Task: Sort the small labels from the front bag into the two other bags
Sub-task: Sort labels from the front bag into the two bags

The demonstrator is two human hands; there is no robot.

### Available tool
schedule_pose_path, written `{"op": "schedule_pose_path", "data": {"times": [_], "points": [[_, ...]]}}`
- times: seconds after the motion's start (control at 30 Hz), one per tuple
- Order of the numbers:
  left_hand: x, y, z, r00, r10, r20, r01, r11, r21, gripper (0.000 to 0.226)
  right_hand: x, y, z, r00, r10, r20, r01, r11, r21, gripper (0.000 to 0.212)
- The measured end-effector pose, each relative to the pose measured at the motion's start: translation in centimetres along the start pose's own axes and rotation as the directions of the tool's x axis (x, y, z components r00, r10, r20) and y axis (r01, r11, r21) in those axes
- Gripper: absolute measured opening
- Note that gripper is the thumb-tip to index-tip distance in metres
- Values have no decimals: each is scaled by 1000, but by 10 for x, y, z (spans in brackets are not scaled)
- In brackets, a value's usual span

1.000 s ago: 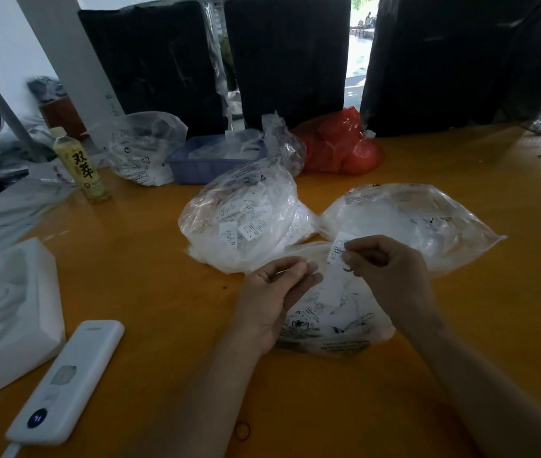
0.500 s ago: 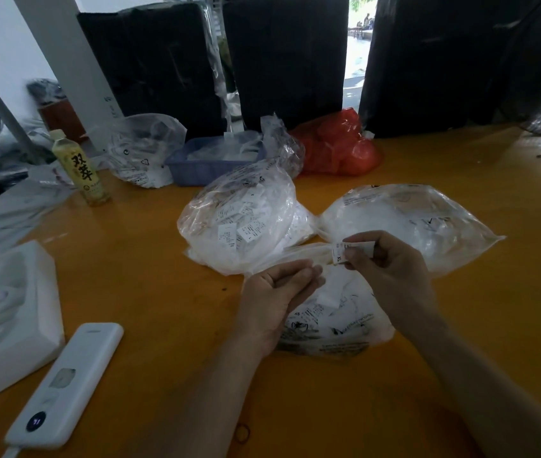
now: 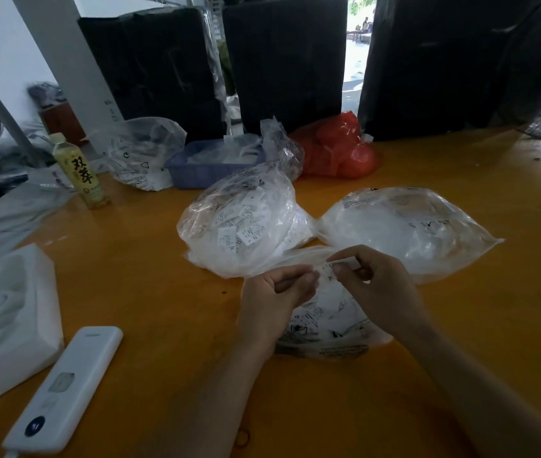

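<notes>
both hands are up over the front bag (image 3: 328,325), and there's a small label (image 3: 330,271) stretched between them. the right hand (image 3: 375,285) has it pinched at its right end, thumb on top with the other fingers curled under, so the label pokes out leftward from that thumbtip. the left hand (image 3: 279,295) is curled too, its fingertips (image 3: 310,277) meeting the label's left edge; it looks like a pinch there, though the blur makes the contact hard to call. the label sits just above the mouth of the front bag, touching nothing but fingers. behind the front bag and to the left bulges a clear bag (image 3: 239,223) packed with labels, and behind it to the right lies a flatter white bag (image 3: 408,226), both resting on the orange table (image 3: 150,269). further back from the front bag: a blue tray (image 3: 206,166), a red bag (image 3: 338,150) and a drink bottle (image 3: 79,170) off to the left. left of the front bag, near the table edge, lies a white device (image 3: 64,391) beside a white foam block (image 3: 8,325).
</notes>
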State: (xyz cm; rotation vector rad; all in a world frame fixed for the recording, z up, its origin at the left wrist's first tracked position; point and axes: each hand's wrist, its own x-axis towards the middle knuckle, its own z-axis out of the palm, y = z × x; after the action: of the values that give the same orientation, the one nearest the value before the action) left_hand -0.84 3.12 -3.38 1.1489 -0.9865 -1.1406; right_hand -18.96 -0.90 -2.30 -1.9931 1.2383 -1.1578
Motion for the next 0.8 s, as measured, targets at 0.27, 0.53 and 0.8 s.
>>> {"op": "schedule_pose_path", "data": {"times": [0.27,0.53,0.8], "points": [[-2,2,1,1000,12,-3,-12,996,83,15,2,1,2,984,-69,166,80,995,-62,25],[0,3,0,996,-70,-46,69,998,-11,18,-1,-1,4,999,32,41,-36,995,97,14],[1,5,-1,994,-82,-67,78,995,-66,22,-3,-7,6,994,-22,108,23,1000,-4,16]]}}
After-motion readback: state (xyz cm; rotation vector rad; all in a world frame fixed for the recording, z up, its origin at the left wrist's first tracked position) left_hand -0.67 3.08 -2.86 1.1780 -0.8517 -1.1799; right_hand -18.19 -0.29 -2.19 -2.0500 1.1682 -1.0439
